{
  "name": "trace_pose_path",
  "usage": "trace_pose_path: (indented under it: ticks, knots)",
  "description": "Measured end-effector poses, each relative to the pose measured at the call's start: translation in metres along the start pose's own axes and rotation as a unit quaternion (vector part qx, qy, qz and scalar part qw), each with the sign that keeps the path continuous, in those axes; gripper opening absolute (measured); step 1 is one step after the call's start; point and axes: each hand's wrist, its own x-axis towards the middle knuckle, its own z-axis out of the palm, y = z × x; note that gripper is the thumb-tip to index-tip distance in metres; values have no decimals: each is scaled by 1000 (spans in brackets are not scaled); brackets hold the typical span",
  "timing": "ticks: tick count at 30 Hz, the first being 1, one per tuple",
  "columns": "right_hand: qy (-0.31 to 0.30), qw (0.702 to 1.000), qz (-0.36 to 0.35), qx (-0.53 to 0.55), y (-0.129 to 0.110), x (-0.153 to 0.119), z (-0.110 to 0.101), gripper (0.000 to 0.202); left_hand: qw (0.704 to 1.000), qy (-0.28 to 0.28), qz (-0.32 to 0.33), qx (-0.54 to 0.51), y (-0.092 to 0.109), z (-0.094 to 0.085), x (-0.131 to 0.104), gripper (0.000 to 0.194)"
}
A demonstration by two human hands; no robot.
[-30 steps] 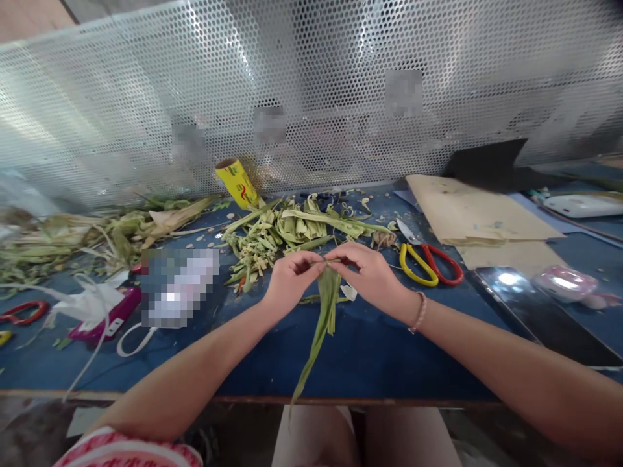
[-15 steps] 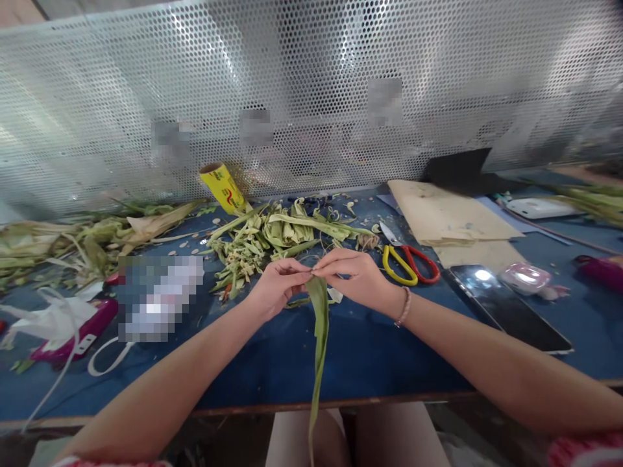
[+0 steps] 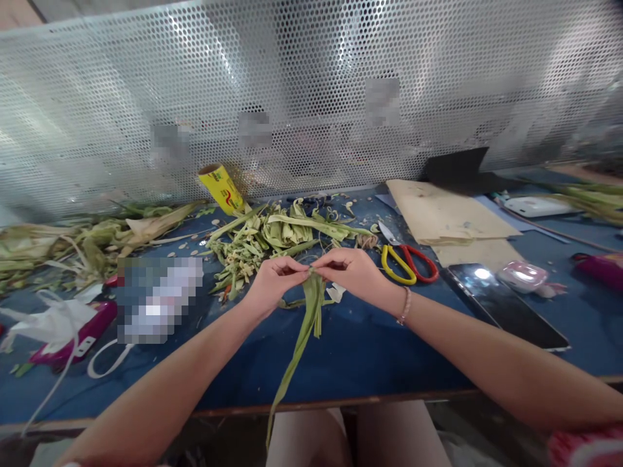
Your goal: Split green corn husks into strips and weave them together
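Observation:
Between my two hands hangs a long green leaf strip (image 3: 304, 331), pinched at its top and reaching down past the table edge. My left hand (image 3: 273, 282) closes thumb and finger on the top end from the left. From the right, my right hand (image 3: 351, 271) pinches the same end, its fingertips almost touching the left ones. A small knot-like bump shows at the pinch; its detail is too small to make out. Just behind the hands lies a heap of cut green husk pieces (image 3: 272, 233). Scissors (image 3: 409, 263) with yellow and red handles rest right of my right hand.
A yellow tube (image 3: 221, 188) leans by the perforated metal screen (image 3: 302, 97). Dry leaves (image 3: 97, 237) lie at the left, near a purple tissue pack (image 3: 73, 331). At the right are brown paper (image 3: 448, 211), a phone (image 3: 503, 305) and a pink case (image 3: 523, 275).
The strip's lower end has swung to the left, and a second short tail now shows beside it. Both hands stay pinched at nearly the same place.

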Motion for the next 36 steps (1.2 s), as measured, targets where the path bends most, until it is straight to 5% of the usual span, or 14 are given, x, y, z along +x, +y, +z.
trace_pose_path:
  ticks: [5, 10, 13, 17, 21, 24, 31, 36]
  knots:
    - [34, 983, -148, -107, 0, -3, -2, 14, 991, -34, -79, -101, 2, 2, 0, 17]
    - [-57, 906, -295, -298, 0, -6, -8, 24, 982, -43, -125, -134, -1, 1, 2, 17]
    - [-56, 927, -263, -260, -5, -5, -9, 22, 983, -37, -114, -139, -2, -1, 3, 16]
    - [-13, 986, -106, -126, -6, 0, -5, 12, 986, -36, -98, -134, -1, -2, 4, 17]
    - [-4, 998, -1, -59, -2, 2, 0, 8, 989, -36, -92, -113, -3, -1, 3, 17]
    - [7, 998, -12, -66, -2, 0, 0, 8, 991, -49, -81, -92, -3, 0, 2, 16]
    - [-5, 981, -164, -100, -6, -2, -2, 16, 994, -70, -77, -32, 1, -4, 3, 15]
    - [-8, 994, -69, -89, -7, 0, -3, 12, 999, -42, -7, -4, -2, -4, 3, 15]
